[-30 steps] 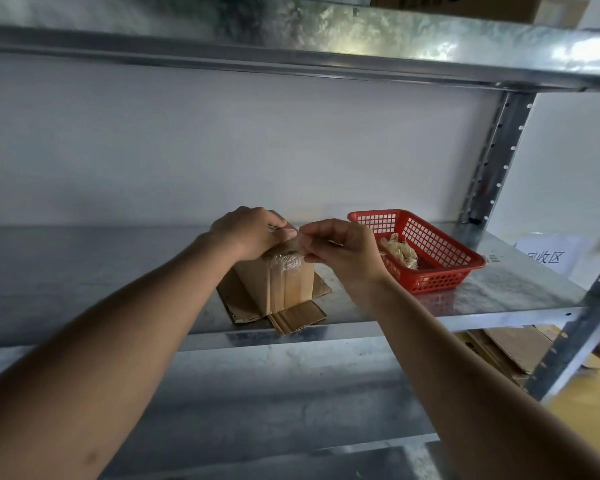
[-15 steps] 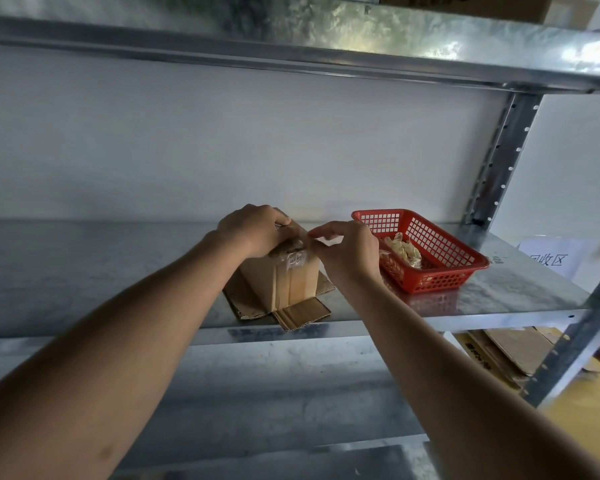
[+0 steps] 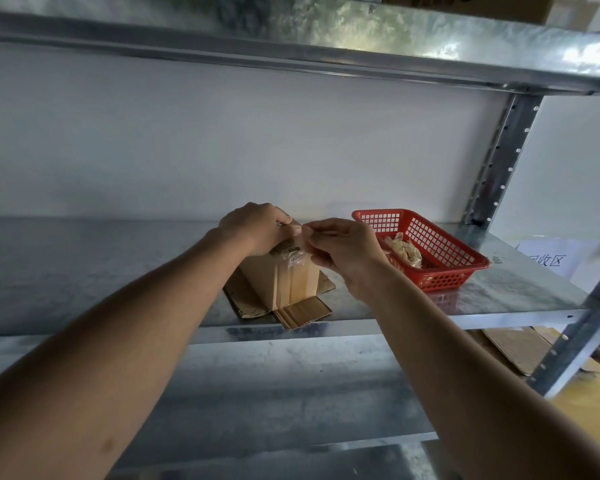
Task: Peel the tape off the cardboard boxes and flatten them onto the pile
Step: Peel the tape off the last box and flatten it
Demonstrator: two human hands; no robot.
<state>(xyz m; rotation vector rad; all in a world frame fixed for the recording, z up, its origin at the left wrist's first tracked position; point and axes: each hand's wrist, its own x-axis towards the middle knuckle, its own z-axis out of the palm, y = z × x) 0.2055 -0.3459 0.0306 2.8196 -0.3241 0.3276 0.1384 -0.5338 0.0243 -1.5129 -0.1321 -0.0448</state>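
- A galvanised steel shelf (image 3: pixel 499 292) runs across a rack in front of a plain white wall, with a second metal shelf overhead and a lower one nearer the camera.
- A small brown cardboard box (image 3: pixel 284 282) stands upright at the near edge of the shelf, its bottom flaps splayed flat on the metal.
- Just right of it sits a red slotted plastic basket (image 3: pixel 440 258) holding crumpled clear tape.
- Flattened brown cardboard sheets (image 3: pixel 513 351) lie lower down at the right, seen past the shelf edge; this looks like the pile.
- Judged from this, the step in hand is peeling: a strip of clear, wrinkled tape (image 3: pixel 293 259) clings to the box top and near face.
- The left hand (image 3: pixel 257 226) curls its grip over the box top, holding it steady.
- The right hand (image 3: pixel 340 247) pinches the lifted tape end between thumb and fingers, just beside the left.
- The next move likely calls for a steady pull away from the box while the left keeps it from tipping.
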